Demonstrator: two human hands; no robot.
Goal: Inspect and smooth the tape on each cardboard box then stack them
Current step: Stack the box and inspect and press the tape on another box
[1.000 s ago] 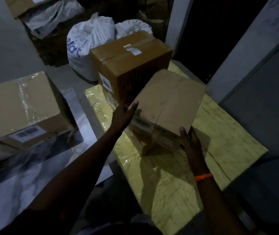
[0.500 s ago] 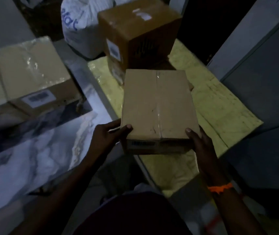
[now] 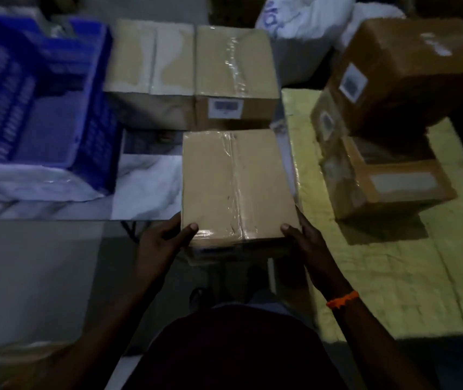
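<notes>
Just ahead of me: cardboard box [image 3: 233,184] | left hand [image 3: 165,240] and right hand [image 3: 306,243] each clasp a near corner, thumbs on top | I'd keep it level, then press along the tape [image 3: 237,175].

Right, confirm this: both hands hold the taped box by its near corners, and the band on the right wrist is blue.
One thing is wrong: the band on the right wrist is orange, not blue, as the head view shows. The rest stands: the left hand and right hand hold the taped box by its near corners.
</notes>
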